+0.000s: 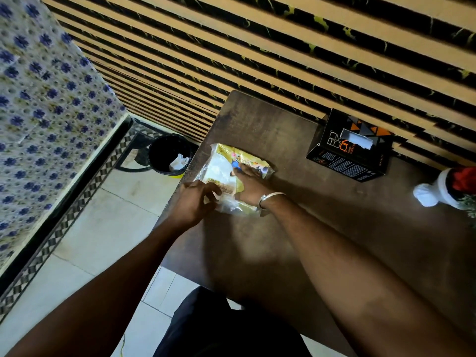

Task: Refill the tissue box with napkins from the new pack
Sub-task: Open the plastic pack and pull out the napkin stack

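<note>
A yellow and clear plastic napkin pack (pixel 226 166) lies near the left edge of the dark wooden table (pixel 322 228). My left hand (pixel 195 202) pinches the pack's near left corner. My right hand (pixel 251 184) lies flat on top of the pack and presses it down; a silver bangle is on that wrist. The black and orange tissue box (pixel 353 148) stands at the table's far side against the wall, with a white tissue poking from its top slot.
A black waste bin (pixel 168 157) with crumpled paper inside stands on the tiled floor left of the table. A white and red ornament (pixel 443 189) sits at the table's right edge. A slatted wall runs behind the table.
</note>
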